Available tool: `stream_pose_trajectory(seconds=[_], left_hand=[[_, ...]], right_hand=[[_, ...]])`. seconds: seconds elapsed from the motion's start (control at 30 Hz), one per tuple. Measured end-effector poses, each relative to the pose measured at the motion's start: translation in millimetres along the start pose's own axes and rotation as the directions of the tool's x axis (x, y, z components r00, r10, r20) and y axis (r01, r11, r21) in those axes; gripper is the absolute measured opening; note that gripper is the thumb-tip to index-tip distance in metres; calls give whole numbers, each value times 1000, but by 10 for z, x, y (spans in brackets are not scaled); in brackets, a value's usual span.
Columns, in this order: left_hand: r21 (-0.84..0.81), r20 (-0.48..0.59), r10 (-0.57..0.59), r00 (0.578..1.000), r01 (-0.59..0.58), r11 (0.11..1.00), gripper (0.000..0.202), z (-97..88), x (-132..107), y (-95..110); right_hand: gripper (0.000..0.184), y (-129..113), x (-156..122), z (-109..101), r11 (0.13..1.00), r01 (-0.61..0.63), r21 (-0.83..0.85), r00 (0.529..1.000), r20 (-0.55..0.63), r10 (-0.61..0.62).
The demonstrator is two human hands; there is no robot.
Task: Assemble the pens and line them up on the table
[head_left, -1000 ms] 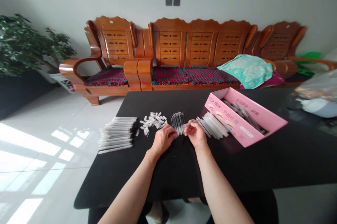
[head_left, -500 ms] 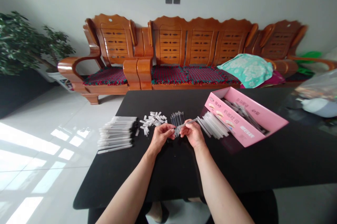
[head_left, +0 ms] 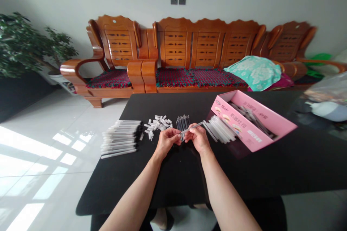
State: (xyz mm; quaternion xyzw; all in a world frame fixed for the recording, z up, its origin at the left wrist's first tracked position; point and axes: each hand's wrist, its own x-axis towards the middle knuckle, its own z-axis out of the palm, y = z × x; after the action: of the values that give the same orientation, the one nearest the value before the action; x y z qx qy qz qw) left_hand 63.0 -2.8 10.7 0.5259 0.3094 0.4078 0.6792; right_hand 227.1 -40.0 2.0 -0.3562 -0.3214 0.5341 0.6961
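A slim translucent pen barrel (head_left: 196,125) slants up to the right, gripped by my right hand (head_left: 199,138). At its lower left end my left hand (head_left: 167,141) is closed with fingertips pinched; whether it grips the pen itself or a small part at the tip cannot be made out. Just beyond my hands lie dark pen refills (head_left: 183,121) in a row. White pen caps (head_left: 157,124) are heaped to their left. Farther left is a stack of pens (head_left: 120,137) with dark ends. Empty-looking clear barrels (head_left: 220,129) lie to the right of my right hand.
A pink box (head_left: 252,135) with greyish slender pieces inside stands on the black table (head_left: 179,176) at right. A plastic bag (head_left: 329,93) sits at the far right edge. Behind the table is a wooden sofa (head_left: 206,39) with a turquoise cloth (head_left: 255,72).
My hands and the pen barrel stay almost in place. The fingers of my left hand have shifted very slightly to the right.
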Motion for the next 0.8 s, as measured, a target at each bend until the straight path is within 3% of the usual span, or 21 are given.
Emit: stream_pose_trajectory(seconds=[0.53, 0.8], left_hand=[[222, -171, 50, 984, -11, 975, 23, 14, 5, -70], [78, -141, 26, 990, -15, 997, 32, -14, 24, -93]], right_hand=[[11, 37, -7, 30, 991, 20, -134, 998, -52, -27], [10, 29, -17, 36, 989, 33, -147, 997, -66, -43]])
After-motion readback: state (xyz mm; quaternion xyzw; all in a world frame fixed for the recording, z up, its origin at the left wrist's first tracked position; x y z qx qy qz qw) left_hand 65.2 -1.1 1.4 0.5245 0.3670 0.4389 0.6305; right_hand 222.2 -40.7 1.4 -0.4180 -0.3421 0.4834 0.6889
